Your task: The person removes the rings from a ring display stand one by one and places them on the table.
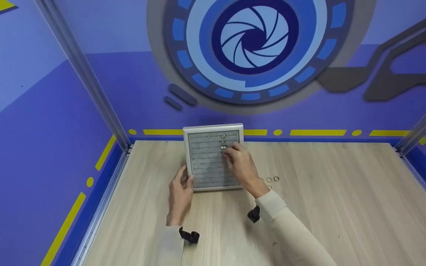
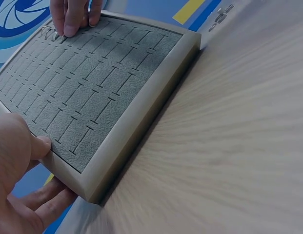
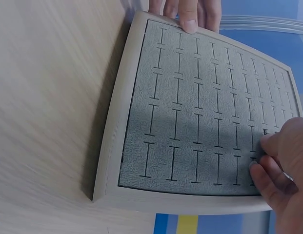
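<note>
A ring display tray (image 1: 213,189) with a pale frame and grey slotted padding leans tilted on the table. My left hand (image 1: 181,193) grips its left edge near the bottom, thumb on the front rim and fingers behind, as the left wrist view shows. At an upper slot on the right side, my right hand (image 1: 240,162) pinches a ring (image 1: 223,147) with thumb and fingertips against the padding. Fingers mostly hide this ring in the right wrist view. Just above it, more rings (image 2: 46,32) sit in the same column of slots.
Several loose rings (image 1: 276,178) lie on the wooden table (image 1: 346,199) to the right of the tray, partly behind my right wrist. Behind the tray stands a blue and purple printed wall (image 1: 135,96). Metal posts (image 1: 98,88) rise at the table's back corners.
</note>
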A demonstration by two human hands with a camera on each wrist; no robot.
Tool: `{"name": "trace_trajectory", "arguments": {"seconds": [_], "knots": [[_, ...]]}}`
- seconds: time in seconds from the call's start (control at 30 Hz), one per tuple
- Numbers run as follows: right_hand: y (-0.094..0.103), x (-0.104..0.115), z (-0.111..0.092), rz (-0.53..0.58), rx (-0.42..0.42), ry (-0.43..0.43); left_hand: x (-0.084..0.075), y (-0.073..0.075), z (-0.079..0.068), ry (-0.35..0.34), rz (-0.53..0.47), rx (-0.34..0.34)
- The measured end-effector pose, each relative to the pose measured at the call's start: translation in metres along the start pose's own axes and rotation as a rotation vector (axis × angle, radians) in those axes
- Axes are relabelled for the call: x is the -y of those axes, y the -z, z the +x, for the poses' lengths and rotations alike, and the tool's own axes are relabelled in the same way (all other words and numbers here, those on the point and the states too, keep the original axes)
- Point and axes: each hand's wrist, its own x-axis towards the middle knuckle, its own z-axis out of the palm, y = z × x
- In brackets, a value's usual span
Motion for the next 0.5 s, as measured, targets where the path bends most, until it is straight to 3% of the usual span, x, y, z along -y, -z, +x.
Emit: {"name": "trace_trajectory", "arguments": {"seconds": [0.5], "knots": [[0.0038,-0.0017,-0.0004,0.039,0.012,0.021,0.0010,-0.0008,0.0010,-0.001,-0.018,-0.004]]}}
